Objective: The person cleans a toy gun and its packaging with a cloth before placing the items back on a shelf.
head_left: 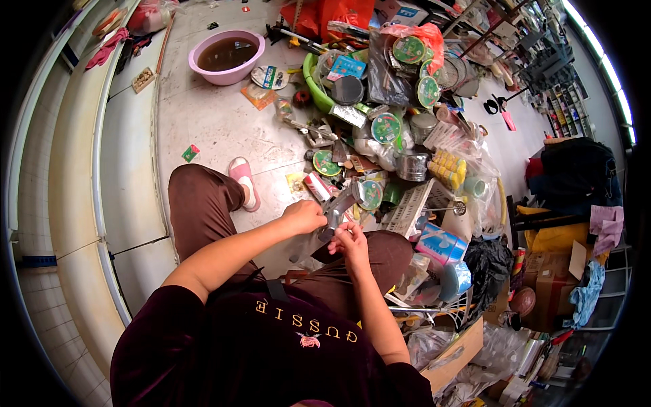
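Note:
In front of my lap a shiny grey thing (337, 211) with a curved, partly see-through surface is held between my hands; its kind cannot be made out. My left hand (303, 217) is closed at its left side, fingers curled in. My right hand (350, 244) pinches its lower right edge with thumb and fingertips. Just beyond it lie a red and white tube-shaped pack (317, 186) and a round green-labelled lid or tin (370, 195). A pale slotted plastic basket (409, 210) lies to the right of my hands.
A pink basin (228, 76) of brown water stands on the floor at the far left. Heaped household goods spread ahead and right, with a green basin (316, 88), yellow packs (447, 169) and a blue box (441, 243). Cardboard boxes (550, 278) stand at the right.

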`<state>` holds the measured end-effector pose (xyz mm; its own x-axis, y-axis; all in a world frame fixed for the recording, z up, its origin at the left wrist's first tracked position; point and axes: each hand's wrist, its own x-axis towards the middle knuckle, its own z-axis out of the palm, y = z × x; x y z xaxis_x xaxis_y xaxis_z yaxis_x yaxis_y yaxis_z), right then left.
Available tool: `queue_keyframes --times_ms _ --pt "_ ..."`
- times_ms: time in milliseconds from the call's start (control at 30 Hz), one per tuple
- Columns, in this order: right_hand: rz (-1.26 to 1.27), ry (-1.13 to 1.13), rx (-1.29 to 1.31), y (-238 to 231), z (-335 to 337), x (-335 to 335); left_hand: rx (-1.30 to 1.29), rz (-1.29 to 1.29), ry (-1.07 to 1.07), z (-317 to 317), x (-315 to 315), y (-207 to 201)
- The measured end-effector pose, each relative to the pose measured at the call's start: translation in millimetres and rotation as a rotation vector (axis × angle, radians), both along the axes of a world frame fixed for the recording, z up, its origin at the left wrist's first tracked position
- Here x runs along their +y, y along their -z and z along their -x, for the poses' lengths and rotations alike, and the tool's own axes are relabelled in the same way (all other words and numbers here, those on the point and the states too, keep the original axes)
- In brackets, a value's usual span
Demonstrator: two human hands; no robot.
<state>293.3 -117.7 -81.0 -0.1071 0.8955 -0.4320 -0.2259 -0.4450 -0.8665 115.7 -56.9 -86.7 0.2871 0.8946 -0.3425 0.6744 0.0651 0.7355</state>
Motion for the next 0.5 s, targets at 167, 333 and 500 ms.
queue_keyframes --times_ms 167,333,500 --pt "0.171 -0.022 -0.02 8.6 -10.1 0.0 0.032 0.011 0.153 2.2 1.8 -1.1" --pt "0.369 0.014 -0.172 3.2 -1.6 15.3 -0.044 0.16 0.259 5.6 12.2 -12.0" --pt "0.359 -0.053 -0.282 -7.3 1.3 37.9 -0.008 -0.07 0.361 1.7 20.9 -4.4"
